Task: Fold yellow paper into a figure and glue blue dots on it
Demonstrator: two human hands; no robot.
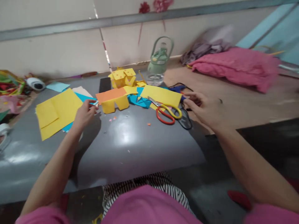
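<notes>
My left hand (85, 115) is closed, with a small pale piece of paper (95, 103) at its fingertips, right of the stacked yellow sheets (67, 109). On the right, the fingers of my right hand (198, 105) close on a blue tool with a black cord, which looks like a glue gun (176, 88); part of it is hidden. Scissors (161, 107) with one red and one yellow handle lie partly over a yellow sheet (161, 94). Between my hands are a folded yellow strip (121, 103), an orange sheet (111, 94) and crumpled blue paper (140, 102).
Yellow spotted paper boxes (122, 77) stand at the back beside a green-topped bottle (160, 60). A pink cloth bundle (235, 67) lies back right. A black cord loop (190, 123) rests near the scissors. Colourful scraps (11, 84) and a white round device (35, 84) sit far left.
</notes>
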